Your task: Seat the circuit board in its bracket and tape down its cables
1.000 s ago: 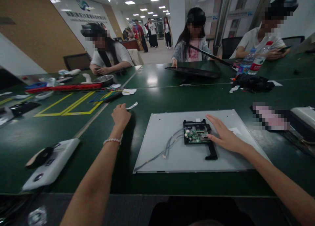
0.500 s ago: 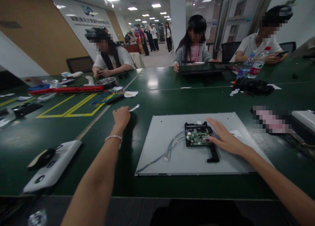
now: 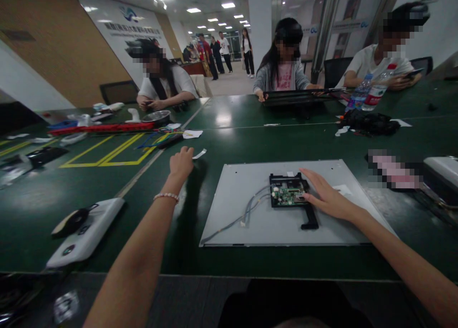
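Note:
My left hand (image 3: 182, 163) is closed, held out beyond the panel's left side. A short white strip (image 3: 200, 154) pokes out at its fingertips and looks pinched there. Flat in front of me lies a light grey display panel (image 3: 243, 185), back side up. On it sits a black bracket (image 3: 310, 218) with a green circuit board (image 3: 289, 196). Thin grey cables (image 3: 246, 209) run from the board to the panel's lower left corner. My right hand (image 3: 327, 197) is open, its fingers resting against the right side of the bracket and board.
At left, a black-and-cream mouse (image 3: 70, 222) lies on a white device (image 3: 89, 232). Further off are loose wires (image 3: 166, 139) and a red strip (image 3: 107, 127). Bottles (image 3: 377, 90) stand at back right. A blurred pink object (image 3: 395, 170) lies right. Several people sit opposite.
My left hand has shifted slightly forward and right, the white strip staying at its fingertips. My right hand stays on the bracket. The whole view has tilted a little.

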A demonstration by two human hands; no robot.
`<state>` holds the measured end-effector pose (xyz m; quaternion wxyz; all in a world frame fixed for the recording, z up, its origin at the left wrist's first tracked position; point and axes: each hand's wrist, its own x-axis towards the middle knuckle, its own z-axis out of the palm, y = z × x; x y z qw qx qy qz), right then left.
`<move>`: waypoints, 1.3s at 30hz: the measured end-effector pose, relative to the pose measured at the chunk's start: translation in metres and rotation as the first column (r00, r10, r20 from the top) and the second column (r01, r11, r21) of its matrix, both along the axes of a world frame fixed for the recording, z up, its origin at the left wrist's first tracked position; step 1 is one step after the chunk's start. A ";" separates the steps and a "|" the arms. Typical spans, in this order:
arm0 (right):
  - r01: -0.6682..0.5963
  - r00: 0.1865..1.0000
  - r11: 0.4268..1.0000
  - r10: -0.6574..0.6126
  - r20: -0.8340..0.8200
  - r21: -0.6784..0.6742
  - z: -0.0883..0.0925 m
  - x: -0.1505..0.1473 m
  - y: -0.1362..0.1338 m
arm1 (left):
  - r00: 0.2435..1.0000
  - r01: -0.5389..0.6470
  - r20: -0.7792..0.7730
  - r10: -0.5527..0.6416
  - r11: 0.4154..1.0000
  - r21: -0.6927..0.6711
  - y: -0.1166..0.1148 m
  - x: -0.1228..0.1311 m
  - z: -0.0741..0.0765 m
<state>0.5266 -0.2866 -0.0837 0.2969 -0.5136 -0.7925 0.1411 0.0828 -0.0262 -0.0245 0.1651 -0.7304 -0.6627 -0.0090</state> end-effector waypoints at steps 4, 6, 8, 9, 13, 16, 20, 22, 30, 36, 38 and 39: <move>-0.016 1.000 1.000 0.016 -0.002 -0.004 0.001 0.001 0.000 | 0.998 -0.055 -0.036 0.053 0.997 -0.048 0.008 0.004 0.001; -0.017 1.000 1.000 0.017 -0.004 -0.004 0.001 0.002 0.000 | 0.998 -0.049 -0.042 0.047 0.998 -0.048 0.009 0.007 0.001; -0.014 1.000 1.000 0.014 -0.004 -0.001 0.001 0.002 0.000 | 0.998 -0.035 -0.051 0.032 0.998 -0.045 0.008 0.011 0.002; -0.013 1.000 1.000 0.013 -0.003 -0.001 0.001 0.002 0.000 | 0.998 -0.025 -0.055 0.023 0.999 -0.040 0.006 0.013 0.003; -0.015 1.000 1.000 0.015 0.009 -0.005 0.003 0.001 -0.001 | 0.997 0.020 -0.076 -0.020 1.000 -0.007 -0.009 0.024 0.006; -0.018 1.000 1.000 0.018 0.023 -0.005 0.002 0.001 -0.001 | 0.994 0.044 -0.097 -0.044 0.999 -0.002 -0.028 0.035 0.008; 0.001 0.999 1.000 0.000 0.032 -0.013 0.001 0.003 -0.002 | 0.993 0.062 -0.098 -0.065 0.997 -0.037 -0.062 0.053 0.012; 0.003 0.999 1.000 -0.002 0.032 -0.019 -0.001 0.004 -0.002 | 0.991 0.090 -0.100 -0.094 0.995 -0.040 -0.083 0.064 0.016; 0.007 1.000 1.000 -0.007 0.003 0.007 -0.002 0.004 -0.001 | 0.932 0.351 -0.053 -0.358 0.931 -0.101 -0.167 0.121 0.019; 0.021 1.000 1.000 -0.021 -0.014 0.003 0.000 0.006 -0.002 | 0.886 0.463 0.044 -0.462 0.872 -0.156 -0.215 0.150 0.008; 0.024 1.000 1.000 -0.024 -0.015 -0.002 0.001 0.005 -0.002 | 0.883 0.468 0.060 -0.465 0.869 -0.158 -0.225 0.153 0.007; 0.025 1.000 1.000 -0.025 -0.014 -0.006 0.002 0.005 -0.003 | 0.886 0.464 0.069 -0.459 0.872 -0.157 -0.229 0.155 0.007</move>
